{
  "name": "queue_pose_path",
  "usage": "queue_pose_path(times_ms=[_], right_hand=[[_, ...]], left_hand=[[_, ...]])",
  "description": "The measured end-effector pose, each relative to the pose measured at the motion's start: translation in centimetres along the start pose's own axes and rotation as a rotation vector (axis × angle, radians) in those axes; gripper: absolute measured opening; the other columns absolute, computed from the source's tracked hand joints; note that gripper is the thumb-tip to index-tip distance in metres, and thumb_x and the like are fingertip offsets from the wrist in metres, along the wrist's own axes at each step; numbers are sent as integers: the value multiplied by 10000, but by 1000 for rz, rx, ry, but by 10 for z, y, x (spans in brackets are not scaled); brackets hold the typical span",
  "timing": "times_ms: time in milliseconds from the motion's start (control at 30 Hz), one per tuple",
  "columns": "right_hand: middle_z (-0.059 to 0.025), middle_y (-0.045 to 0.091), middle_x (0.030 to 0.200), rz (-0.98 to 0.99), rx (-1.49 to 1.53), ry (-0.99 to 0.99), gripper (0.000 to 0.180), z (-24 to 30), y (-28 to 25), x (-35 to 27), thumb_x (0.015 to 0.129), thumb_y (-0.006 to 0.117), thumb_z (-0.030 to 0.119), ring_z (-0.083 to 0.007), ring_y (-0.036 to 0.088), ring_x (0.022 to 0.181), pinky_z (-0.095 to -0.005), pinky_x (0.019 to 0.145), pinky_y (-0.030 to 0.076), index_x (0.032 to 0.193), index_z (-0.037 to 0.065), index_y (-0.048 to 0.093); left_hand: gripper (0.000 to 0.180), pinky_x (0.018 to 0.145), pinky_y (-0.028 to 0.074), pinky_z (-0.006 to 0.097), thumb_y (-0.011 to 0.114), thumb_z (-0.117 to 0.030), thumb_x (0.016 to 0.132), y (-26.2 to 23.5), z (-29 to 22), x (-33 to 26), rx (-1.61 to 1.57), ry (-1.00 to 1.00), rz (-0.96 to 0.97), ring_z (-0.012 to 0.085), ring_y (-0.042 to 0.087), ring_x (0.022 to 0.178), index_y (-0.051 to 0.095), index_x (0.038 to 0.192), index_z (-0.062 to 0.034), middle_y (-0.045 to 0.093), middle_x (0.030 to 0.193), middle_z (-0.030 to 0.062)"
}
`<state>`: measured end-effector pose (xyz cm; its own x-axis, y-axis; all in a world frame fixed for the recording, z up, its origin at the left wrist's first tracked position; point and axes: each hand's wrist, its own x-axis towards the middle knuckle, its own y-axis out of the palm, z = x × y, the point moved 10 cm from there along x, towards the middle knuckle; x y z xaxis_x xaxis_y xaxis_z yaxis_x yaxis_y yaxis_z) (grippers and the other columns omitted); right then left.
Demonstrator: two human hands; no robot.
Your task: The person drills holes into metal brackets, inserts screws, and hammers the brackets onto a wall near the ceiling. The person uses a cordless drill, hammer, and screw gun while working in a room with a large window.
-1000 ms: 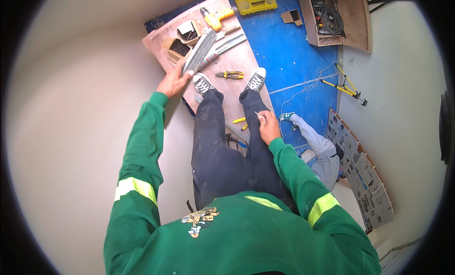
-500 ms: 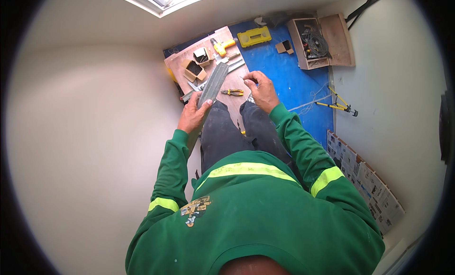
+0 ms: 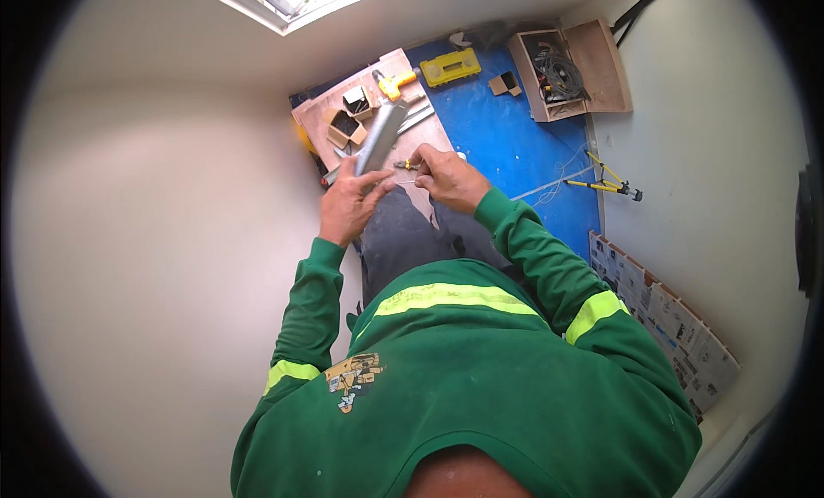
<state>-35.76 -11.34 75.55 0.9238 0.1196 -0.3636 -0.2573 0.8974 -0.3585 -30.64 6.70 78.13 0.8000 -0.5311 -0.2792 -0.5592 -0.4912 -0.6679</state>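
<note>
The lower end of a grey metal channel (image 3: 381, 138) is hidden by the left hand (image 3: 345, 206), and its surface is blurred. Pliers (image 3: 403, 164) beyond the right hand (image 3: 455, 179) are mostly covered by its fingers. The left hand is partly curled around the channel, which rises from it, angled away and slightly right; one or two digits reach toward the right hand. The right hand, just beside it, pinches a thin, pale piece (image 3: 409, 182) between thumb and fingertips, too small to identify. Past the left hand, two small cartons (image 3: 345, 129) sit on a wooden board (image 3: 309, 116), with an orange drill (image 3: 393, 84) farther off. Well beyond the right hand lies a yellow case (image 3: 451, 67).
</note>
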Motion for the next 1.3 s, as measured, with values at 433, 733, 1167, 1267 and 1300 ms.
queue_pose_path(times_ms=[433, 733, 1167, 1267, 1300], right_hand=[[-235, 746, 943, 243, -44, 150, 263, -3, 72, 42, 978, 678, 25, -418, 753, 969, -494, 821, 572, 1198, -21, 543], [-134, 770, 989, 49, 123, 409, 237, -75, 57, 42, 1060, 637, 88, -174, 737, 847, -339, 752, 585, 1265, -26, 605], [-123, 769, 932, -381, 446, 999, 243, -296, 101, -232, 1013, 683, 141, -173, 723, 741, -342, 683, 585, 1185, -27, 647], [-118, 767, 935, -368, 627, 1062, 234, -318, 152, -273, 1008, 693, 146, -171, 715, 725, -338, 672, 585, 1166, -21, 648], [-117, 767, 936, -358, 684, 1078, 233, -324, 165, -285, 1006, 697, 149, -170, 712, 721, -337, 669, 585, 1160, -20, 649]], left_hand=[[216, 854, 593, 487, 852, -285, 893, 25, 44, 0, -117, -68, 156, 357, 722, 1025, 849, 1069, -160, 622, 1178, 124], [226, 948, 561, 487, 793, -368, 939, 11, 209, 5, -176, -287, 118, 388, 693, 1085, 824, 1041, -169, 621, 1167, 149], [419, 934, 535, 399, 719, -382, 995, 17, 471, -107, -154, -731, 334, 253, 679, 956, 749, 1100, 22, 747, 996, 139], [349, 858, 517, 350, 692, -343, 1018, 44, 448, -125, -180, -649, 431, 169, 621, 901, 733, 1042, 2, 708, 937, 61], [354, 855, 520, 352, 679, -346, 1029, 52, 438, -131, -189, -651, 460, 170, 630, 904, 731, 1051, 4, 714, 949, 59]])
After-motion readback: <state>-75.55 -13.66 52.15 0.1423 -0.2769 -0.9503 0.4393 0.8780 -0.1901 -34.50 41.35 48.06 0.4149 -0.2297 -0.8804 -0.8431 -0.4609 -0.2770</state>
